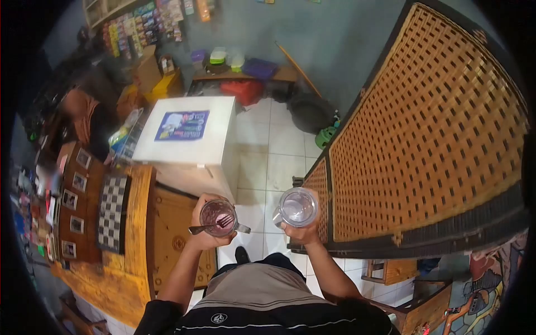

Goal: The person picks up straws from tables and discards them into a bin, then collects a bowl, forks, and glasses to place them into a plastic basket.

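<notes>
My left hand (206,240) is wrapped round a glass mug (210,211) with reddish residue inside. A fork (224,223) rests in that mug, its tines inside and its handle over the rim on the left. On the other side, my right hand (304,235) grips a clear glass mug (298,207), which looks empty. Both mugs are held up in front of my body, apart from each other, with their openings towards the camera and their handles turned inward.
A white chest (218,128) with a blue sticker stands ahead to the left, beside a wooden counter (139,212) with a chequered board (113,212). A woven partition (424,134) rises on the right. Tiled floor (279,151) runs ahead towards a black basin (310,114). Another person (84,114) is at far left.
</notes>
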The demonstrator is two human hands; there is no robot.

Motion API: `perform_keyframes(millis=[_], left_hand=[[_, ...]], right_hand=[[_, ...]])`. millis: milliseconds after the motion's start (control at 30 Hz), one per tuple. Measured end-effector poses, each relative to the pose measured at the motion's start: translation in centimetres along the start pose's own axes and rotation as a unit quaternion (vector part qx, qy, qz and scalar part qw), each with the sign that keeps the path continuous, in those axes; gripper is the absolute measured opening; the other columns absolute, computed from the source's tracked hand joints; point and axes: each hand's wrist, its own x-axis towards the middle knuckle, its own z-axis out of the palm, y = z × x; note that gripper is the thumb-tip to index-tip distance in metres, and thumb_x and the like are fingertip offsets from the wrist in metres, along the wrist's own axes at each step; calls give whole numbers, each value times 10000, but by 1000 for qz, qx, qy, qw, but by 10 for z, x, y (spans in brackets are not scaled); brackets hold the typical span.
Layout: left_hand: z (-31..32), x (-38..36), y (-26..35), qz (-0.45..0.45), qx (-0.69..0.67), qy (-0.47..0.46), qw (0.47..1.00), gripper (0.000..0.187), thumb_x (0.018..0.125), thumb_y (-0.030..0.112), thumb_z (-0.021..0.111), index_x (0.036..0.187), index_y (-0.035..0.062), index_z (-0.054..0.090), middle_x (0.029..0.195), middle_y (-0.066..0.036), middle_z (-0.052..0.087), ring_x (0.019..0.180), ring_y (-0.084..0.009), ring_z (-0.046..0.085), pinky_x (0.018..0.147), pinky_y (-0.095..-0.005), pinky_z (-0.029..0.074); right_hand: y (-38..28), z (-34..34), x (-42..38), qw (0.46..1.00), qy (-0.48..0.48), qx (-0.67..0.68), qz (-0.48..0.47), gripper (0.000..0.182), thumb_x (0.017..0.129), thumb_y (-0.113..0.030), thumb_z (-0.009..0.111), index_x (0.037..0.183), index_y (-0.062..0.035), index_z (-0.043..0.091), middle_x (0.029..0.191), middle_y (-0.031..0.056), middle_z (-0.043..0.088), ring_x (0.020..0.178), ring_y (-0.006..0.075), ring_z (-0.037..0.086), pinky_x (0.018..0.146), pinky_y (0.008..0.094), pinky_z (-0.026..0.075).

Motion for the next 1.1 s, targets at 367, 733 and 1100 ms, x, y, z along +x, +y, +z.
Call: perform_keyframes(millis=[367,733,1100], left_hand=[[-7,238,-91,-2,-44,-61,997,619,560,28,749,1071,49,400,1035,-120,559,949,-194,580,804,-347,522],[-30,412,-153,-7,20,-5,1000,663,543,43,780,1080,43,392,1016,-122,582,926,-182,583,807,-337,510],[-80,579,-249,1,49,1,999,640,532,70,791,1049,45,415,968,-111,601,879,-168,587,779,-326,508]], right_hand=[[73,-29,196,995,94,-15,-37,795,535,-160,781,1211,-13,389,1055,91,551,976,185,564,876,334,463],[154,-46,419,996,53,-38,-59,775,523,-158,786,1191,-13,420,1034,79,564,955,174,568,864,318,464],[257,-68,580,994,101,-9,-37,775,531,-180,794,1191,-21,419,1052,81,539,977,184,550,893,330,439]])
